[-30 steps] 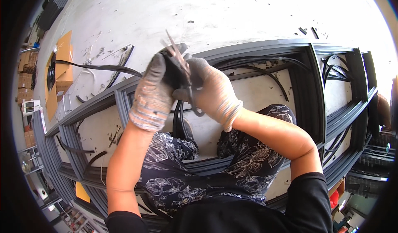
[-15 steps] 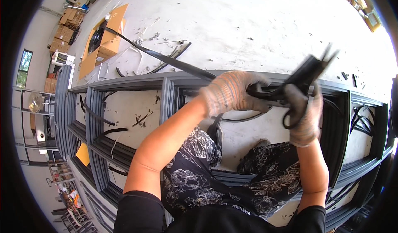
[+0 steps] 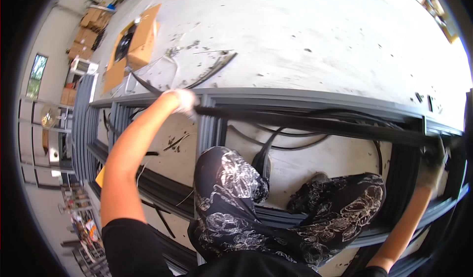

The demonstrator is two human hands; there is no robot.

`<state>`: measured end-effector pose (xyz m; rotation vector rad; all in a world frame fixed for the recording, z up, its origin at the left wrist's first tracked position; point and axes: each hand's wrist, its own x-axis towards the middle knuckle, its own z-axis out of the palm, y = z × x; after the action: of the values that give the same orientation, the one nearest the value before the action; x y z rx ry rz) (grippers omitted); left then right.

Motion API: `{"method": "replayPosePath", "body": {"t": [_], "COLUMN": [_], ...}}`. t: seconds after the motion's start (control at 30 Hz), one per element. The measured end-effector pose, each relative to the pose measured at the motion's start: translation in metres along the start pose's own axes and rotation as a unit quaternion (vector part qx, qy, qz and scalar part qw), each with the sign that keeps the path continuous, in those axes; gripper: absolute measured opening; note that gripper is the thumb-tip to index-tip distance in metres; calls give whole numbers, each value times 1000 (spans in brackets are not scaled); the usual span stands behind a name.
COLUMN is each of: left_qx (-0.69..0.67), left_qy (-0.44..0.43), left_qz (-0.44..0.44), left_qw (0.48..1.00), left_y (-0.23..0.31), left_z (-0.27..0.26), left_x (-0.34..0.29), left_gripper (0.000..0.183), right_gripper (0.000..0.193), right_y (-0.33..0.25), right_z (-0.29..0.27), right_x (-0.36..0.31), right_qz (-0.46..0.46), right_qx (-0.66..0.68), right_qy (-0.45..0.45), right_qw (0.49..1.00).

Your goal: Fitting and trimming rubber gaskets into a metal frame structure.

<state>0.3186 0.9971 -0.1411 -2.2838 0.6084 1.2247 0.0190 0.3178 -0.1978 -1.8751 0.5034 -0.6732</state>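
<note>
A black rubber sealing strip [image 3: 305, 122] is stretched across the top of the grey frames [image 3: 315, 95], blurred by motion. My left hand [image 3: 183, 101], in a light glove, is closed around it near a crossbar. From there the strip runs on toward the open cardboard box [image 3: 143, 44] at the far left, where a black coil [image 3: 124, 43] sits. My right hand [image 3: 433, 161], gloved, grips the strip's other end at the far right. Its fingers are dark and smeared, so whether anything else is in that hand cannot be seen.
My legs [image 3: 226, 188] stand inside a frame opening, beside curled loose black strips [image 3: 300, 144]. Offcuts [image 3: 214, 70] and scraps lie on the pale floor [image 3: 305, 30] beyond. A stack of grey profiles [image 3: 84, 124], cartons [image 3: 81, 40] and a fan [image 3: 48, 117] are at left.
My hands have moved far apart, left hand toward the box, right hand to the far right. The strip now lies stretched between them; the black looped tool near my right hand no longer shows clearly.
</note>
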Motion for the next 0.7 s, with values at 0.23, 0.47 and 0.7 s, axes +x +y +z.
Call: {"method": "replayPosePath", "body": {"t": [0.23,0.47,0.7], "left_qx": [70,-237,-496], "left_qy": [-162,-122,-171], "left_qz": [-59,-66,-55], "left_qw": [982,962,850], "left_y": [3,79,126], "left_z": [45,-13,34], "left_x": [-50,-146,-126], "left_gripper": [39,42,26], "right_gripper": [14,33,28], "right_y": [-2,87,130], "right_z": [128,165,146], "right_x": [62,64,51], "right_qz": [323,307,302], "right_qx": [386,335,86], "right_qy": [104,278,84], "right_qw": [858,846,946]}}
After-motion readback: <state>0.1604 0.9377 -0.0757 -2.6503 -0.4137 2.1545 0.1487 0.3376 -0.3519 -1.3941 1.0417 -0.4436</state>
